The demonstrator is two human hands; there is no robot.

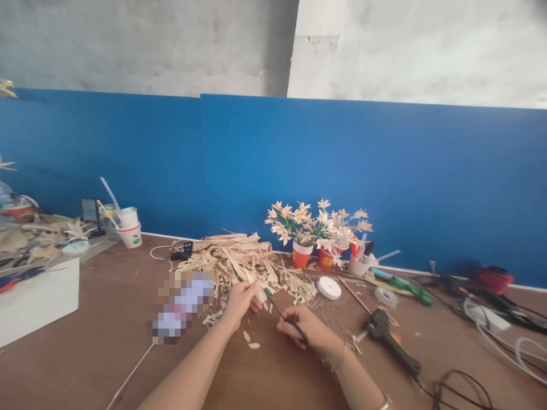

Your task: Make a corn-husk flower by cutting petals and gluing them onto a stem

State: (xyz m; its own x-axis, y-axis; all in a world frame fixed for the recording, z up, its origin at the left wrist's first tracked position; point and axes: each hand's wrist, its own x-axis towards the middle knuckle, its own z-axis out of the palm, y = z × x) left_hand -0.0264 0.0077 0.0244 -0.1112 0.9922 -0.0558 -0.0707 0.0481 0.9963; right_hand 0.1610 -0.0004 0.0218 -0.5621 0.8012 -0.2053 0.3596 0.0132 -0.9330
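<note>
My left hand [240,303] pinches a pale, dry husk-like strip [260,294] between thumb and fingers. In my right hand [311,329] is a pair of scissors [277,306] with dark handles, its blades pointing up and left toward the strip. Whether the blades touch the strip is too small to tell. Behind my left hand lies a heap of husk strips and scraps [239,254]. Two small leaf-shaped pieces [253,345] rest on the brown table [265,378] between my forearms.
Husk flowers stand in red paper cups [301,256] by the blue partition [376,159]. A white ribbon roll [329,288], a clear tape roll [386,296] and a glue gun [391,341] with its cord lie right. A blurred-out phone-like object [183,307] with a cable is left; a white box [43,302] stands farther left.
</note>
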